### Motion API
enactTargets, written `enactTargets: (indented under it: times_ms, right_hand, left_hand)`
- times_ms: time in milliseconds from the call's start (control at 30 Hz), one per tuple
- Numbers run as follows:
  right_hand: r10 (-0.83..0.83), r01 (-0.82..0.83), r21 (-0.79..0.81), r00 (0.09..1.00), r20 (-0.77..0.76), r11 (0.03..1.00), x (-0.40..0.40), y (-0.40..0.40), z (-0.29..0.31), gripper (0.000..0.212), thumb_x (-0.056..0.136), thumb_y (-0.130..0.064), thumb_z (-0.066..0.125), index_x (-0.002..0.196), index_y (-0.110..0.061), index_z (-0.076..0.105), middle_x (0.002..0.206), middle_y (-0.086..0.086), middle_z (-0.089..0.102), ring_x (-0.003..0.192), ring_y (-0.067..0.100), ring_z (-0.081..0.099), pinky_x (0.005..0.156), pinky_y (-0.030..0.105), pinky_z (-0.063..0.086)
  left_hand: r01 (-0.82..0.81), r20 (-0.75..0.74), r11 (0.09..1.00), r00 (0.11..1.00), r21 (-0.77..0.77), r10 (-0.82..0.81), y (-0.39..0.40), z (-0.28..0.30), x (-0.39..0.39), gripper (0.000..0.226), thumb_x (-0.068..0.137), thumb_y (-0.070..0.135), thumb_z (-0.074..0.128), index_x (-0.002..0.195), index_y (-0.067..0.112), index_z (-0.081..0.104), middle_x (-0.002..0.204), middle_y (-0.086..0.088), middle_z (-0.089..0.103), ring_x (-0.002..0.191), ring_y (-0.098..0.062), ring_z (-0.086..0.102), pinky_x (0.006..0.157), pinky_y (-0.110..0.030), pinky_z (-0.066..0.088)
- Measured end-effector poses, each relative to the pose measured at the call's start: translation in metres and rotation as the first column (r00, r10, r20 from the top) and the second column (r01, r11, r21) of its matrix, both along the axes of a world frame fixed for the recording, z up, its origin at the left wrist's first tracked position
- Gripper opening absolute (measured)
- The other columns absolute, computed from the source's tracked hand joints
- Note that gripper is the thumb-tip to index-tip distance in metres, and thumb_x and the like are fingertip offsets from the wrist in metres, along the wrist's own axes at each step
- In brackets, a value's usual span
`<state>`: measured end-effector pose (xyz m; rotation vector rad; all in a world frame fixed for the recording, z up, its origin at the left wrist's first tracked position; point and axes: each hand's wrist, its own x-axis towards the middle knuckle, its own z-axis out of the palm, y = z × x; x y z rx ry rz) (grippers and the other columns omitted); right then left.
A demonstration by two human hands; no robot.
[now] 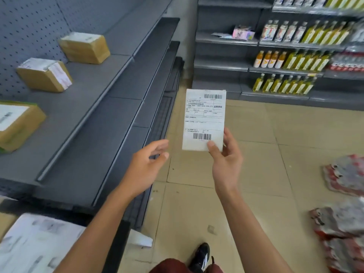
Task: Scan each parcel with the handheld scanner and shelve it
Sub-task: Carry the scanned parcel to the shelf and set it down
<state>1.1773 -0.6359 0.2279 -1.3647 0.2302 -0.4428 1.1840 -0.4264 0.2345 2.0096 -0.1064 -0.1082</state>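
Above the tiled floor [236,194], the right hand [226,164] pinches a flat white labelled parcel [204,119] by its near edge; the left hand [145,166], just left, has relaxed, empty fingers [160,146]. Three boxes [44,74] sit on the left shelf [94,91].

right hand [226,164]: pinches labelled parcel [204,119] upright | left hand [145,164]: relaxed beside it | shelf [94,99]: three boxes

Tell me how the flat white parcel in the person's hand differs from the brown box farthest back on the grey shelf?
The white parcel is thin and flat; the brown box is thick and blocky. The parcel is held upright in the air, pinched at its bottom edge by the right hand; the box rests on the grey shelf. The parcel's face is all label with barcodes; the box shows mostly brown tape. Both carry white labels.
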Motion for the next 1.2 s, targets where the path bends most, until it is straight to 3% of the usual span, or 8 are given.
enactTargets:
  times_ms: [300,600,933,1200]
  right_hand:
    - [0.035,-0.035,-0.013,0.999,-0.042,0.999,0.109,-0.062,-0.002,0.052,0.094,-0.006,0.068,0.140,-0.028,0.057,0.124,-0.010,0.071,0.118,0.013,0.066,0.102,0.045,0.053]
    - [0.111,-0.118,-0.092,0.991,-0.073,0.989,0.268,-0.066,-0.001,0.055,0.092,-0.003,0.068,0.141,-0.025,0.057,0.123,-0.010,0.072,0.116,0.012,0.066,0.099,0.041,0.056]
    - [0.179,-0.185,-0.083,0.981,-0.068,0.979,0.408,-0.054,0.013,0.054,0.092,-0.002,0.067,0.138,-0.028,0.060,0.125,-0.006,0.071,0.118,0.016,0.066,0.102,0.048,0.053]
    - [0.278,-0.286,-0.080,0.955,-0.105,0.955,0.515,-0.069,0.007,0.054,0.092,0.000,0.066,0.137,-0.029,0.061,0.125,-0.008,0.071,0.118,0.015,0.065,0.100,0.047,0.054]
  left_hand:
    - [-0.059,-0.022,0.998,0.998,-0.012,0.059,-0.055,-0.006,0.110,0.037,0.097,0.026,0.063,0.132,0.039,0.061,0.122,0.032,0.064,0.116,0.012,0.057,0.085,-0.010,0.041]
    - [-0.121,-0.053,0.991,0.992,-0.061,0.118,-0.042,-0.021,0.259,0.035,0.098,0.026,0.063,0.132,0.036,0.061,0.123,0.026,0.066,0.115,0.011,0.058,0.099,-0.021,0.044]
    - [-0.090,0.022,0.994,0.996,-0.069,0.092,-0.034,-0.002,0.416,0.034,0.098,0.025,0.063,0.131,0.036,0.063,0.120,0.029,0.067,0.114,0.010,0.060,0.095,-0.018,0.044]
    - [-0.134,0.033,0.991,0.990,-0.005,0.134,-0.046,-0.019,0.514,0.036,0.097,0.024,0.065,0.130,0.038,0.063,0.119,0.026,0.068,0.115,0.009,0.060,0.096,-0.021,0.047]
